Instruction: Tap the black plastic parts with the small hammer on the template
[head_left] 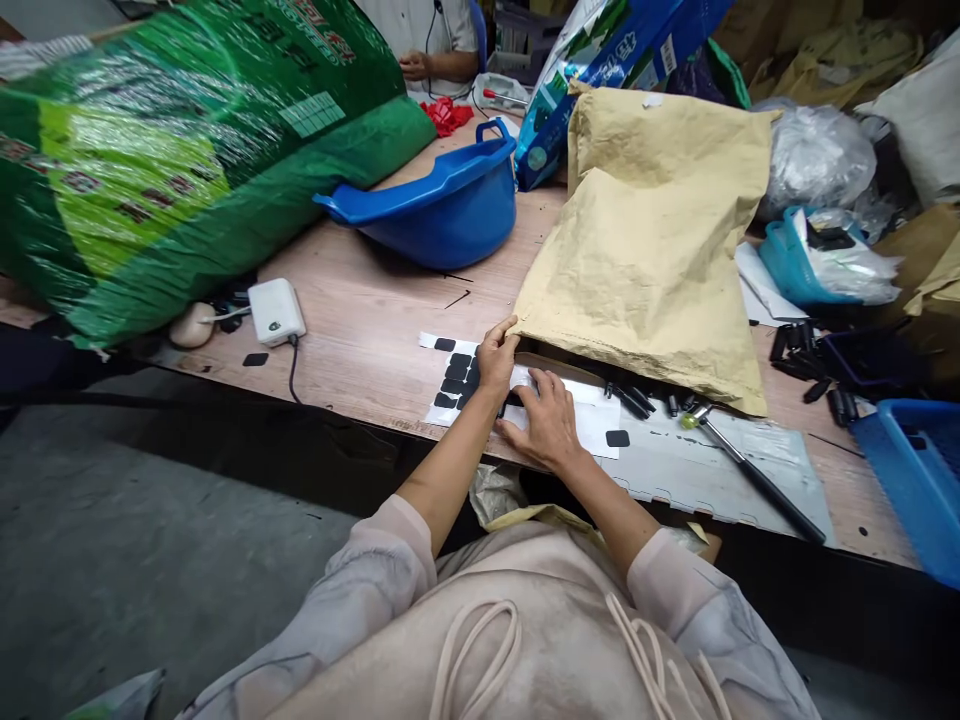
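My left hand [498, 358] is at the lower left corner of a tan paper sack [645, 240], fingers curled; what they grip, if anything, is hidden. Just right of it, my right hand [546, 418] rests over white sheets [592, 425], its thumb and fingers bent around a small dark piece that is mostly covered. Black rounded squares [459, 367] lie on the white sheet left of my hands. A single black square [617, 438] sits at the sheet's right end.
A hammer [757, 480] lies on a grey plate [787, 455] at the right, near black tubes [634, 400]. Behind are a blue basin [450, 205], a green sack [187, 150] and a white box [276, 311] with a cable. A person's hand [414, 66] shows across the table.
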